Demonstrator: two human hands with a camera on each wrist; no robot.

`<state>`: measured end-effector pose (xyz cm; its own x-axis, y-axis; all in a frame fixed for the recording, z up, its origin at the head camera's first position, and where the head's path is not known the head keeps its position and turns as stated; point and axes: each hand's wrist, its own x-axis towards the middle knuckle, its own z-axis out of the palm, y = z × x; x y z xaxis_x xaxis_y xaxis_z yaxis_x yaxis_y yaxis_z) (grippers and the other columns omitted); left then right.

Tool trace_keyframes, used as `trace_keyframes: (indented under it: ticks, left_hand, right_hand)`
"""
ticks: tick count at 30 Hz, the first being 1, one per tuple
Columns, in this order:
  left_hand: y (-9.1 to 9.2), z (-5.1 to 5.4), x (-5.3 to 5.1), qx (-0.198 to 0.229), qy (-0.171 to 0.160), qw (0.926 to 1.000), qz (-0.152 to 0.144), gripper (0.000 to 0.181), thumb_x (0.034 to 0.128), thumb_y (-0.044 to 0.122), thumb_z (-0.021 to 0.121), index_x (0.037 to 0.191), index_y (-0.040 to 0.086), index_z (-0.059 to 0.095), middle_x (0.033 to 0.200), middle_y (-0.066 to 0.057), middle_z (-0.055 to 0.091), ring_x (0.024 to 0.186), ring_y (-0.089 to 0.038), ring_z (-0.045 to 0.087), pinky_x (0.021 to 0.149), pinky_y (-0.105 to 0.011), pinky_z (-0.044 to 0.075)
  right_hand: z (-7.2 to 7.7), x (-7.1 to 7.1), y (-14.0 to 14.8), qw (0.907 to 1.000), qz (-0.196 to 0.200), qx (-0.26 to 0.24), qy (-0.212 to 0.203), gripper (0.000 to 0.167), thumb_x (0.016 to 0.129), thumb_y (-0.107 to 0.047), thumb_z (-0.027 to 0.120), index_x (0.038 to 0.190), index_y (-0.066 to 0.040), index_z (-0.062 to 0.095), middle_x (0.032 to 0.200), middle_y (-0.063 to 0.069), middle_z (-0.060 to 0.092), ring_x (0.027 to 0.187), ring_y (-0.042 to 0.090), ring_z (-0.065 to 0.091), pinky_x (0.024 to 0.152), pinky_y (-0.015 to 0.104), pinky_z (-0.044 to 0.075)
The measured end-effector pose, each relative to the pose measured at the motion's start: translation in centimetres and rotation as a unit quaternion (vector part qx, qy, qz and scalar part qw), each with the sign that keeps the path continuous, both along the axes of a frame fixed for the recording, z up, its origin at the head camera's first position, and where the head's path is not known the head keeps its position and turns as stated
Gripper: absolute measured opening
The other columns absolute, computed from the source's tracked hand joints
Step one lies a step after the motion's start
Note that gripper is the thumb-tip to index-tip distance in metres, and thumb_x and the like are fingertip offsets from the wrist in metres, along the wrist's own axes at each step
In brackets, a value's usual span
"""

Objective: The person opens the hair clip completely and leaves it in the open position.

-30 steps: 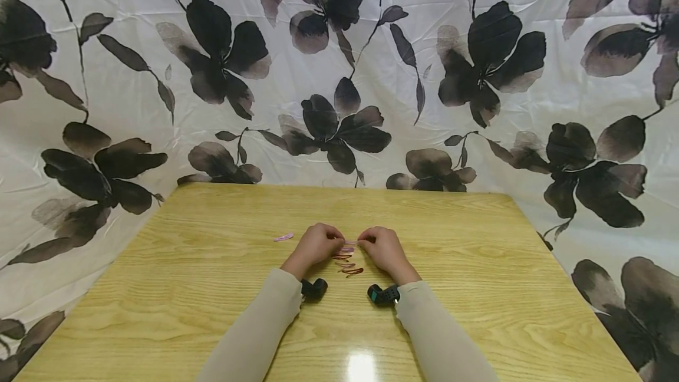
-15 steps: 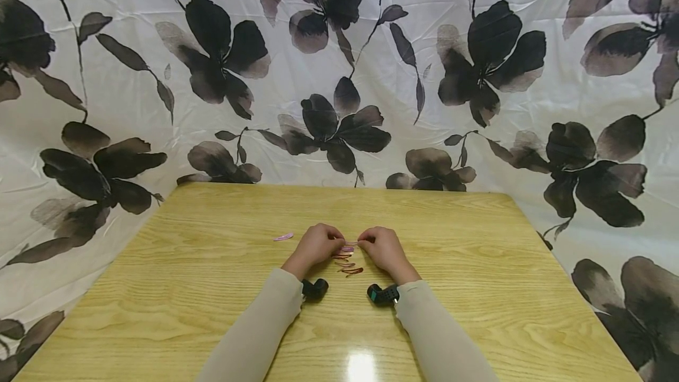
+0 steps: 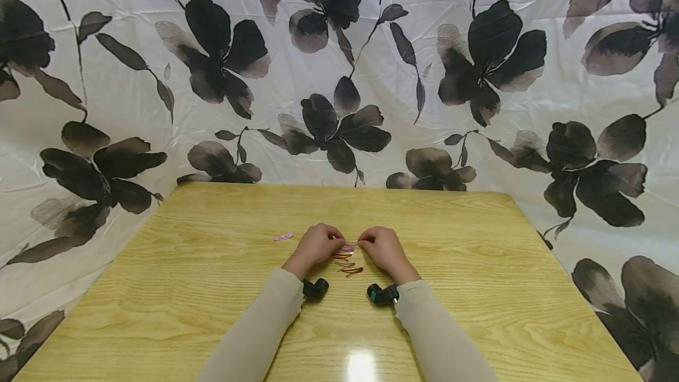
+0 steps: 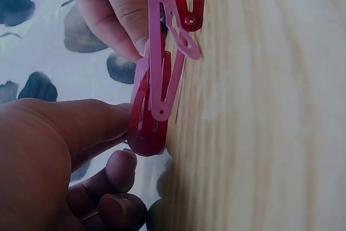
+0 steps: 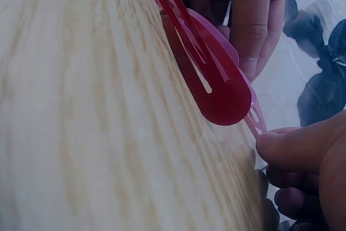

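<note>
Between my left hand and my right hand, a pink snap hair clip is held just over the table, one end in each hand's fingertips. In the right wrist view, the right thumb and finger pinch the tip of that clip. The left fingertips at its other end are partly hidden by a red snap clip in the left wrist view. Several pink and red clips lie in a column toward the person, among them a pink clip and a red clip.
Another pink hair clip lies apart, left of the left hand. The wooden table reaches back to a white cloth with dark flowers. Black wrist cameras, such as the left camera, hang under both wrists.
</note>
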<state>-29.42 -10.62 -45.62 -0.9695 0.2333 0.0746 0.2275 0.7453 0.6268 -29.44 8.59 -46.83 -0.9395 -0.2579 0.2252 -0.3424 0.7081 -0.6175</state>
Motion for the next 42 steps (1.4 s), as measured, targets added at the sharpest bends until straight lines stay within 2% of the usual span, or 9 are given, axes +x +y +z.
trace_keyframes:
  ticks: [5,13,19,37,42]
  left_hand:
    - [-0.01,-0.01,-0.07,0.004,-0.002,1.0,0.001,0.013,0.0912,0.025,0.066,0.091,0.018,0.076,0.079,0.002,0.068,0.066,-0.013,0.055,0.063,-0.029,0.045]
    - [0.01,-0.13,-0.15,0.004,-0.012,0.9999,0.008,0.014,0.0919,0.027,0.065,0.093,0.019,0.077,0.084,0.002,0.069,0.07,-0.013,0.056,0.066,-0.029,0.046]
    - [-0.09,-0.18,-0.14,0.006,-0.023,0.9997,0.008,0.015,0.0925,0.026,0.064,0.096,0.018,0.076,0.082,0.003,0.068,0.068,-0.013,0.056,0.064,-0.029,0.045]
    - [-0.23,-0.08,-0.04,0.014,-0.021,0.9995,0.019,0.015,0.0923,0.028,0.065,0.097,0.02,0.077,0.092,0.0,0.069,0.075,-0.013,0.056,0.069,-0.03,0.046]
    - [-0.35,-0.01,-0.1,0.019,-0.02,0.9995,0.012,0.014,0.0924,0.026,0.065,0.097,0.02,0.076,0.09,0.001,0.069,0.074,-0.013,0.056,0.068,-0.03,0.047]
  right_hand:
    - [0.12,0.07,0.05,1.0,-0.001,0.002,0.001,0.009,0.09,-0.018,0.069,0.091,-0.014,0.077,0.096,0.003,0.072,0.093,0.023,0.066,0.084,0.04,0.052]
    - [0.11,0.07,0.01,1.0,-0.002,0.005,0.0,0.009,0.089,-0.018,0.069,0.091,-0.014,0.077,0.095,0.003,0.071,0.092,0.022,0.065,0.084,0.039,0.051]
    - [0.1,0.07,-0.01,1.0,-0.004,0.004,-0.001,0.008,0.089,-0.017,0.07,0.09,-0.014,0.078,0.095,0.003,0.071,0.091,0.022,0.065,0.083,0.039,0.052]
    - [-0.05,0.01,0.03,0.9999,-0.006,-0.004,-0.013,0.011,0.09,-0.018,0.068,0.095,-0.013,0.077,0.101,0.004,0.071,0.098,0.024,0.065,0.088,0.041,0.051]
    - [0.01,-0.03,0.09,0.9998,-0.006,-0.011,-0.016,0.012,0.091,-0.019,0.067,0.096,-0.014,0.077,0.102,0.004,0.072,0.099,0.025,0.065,0.089,0.042,0.051]
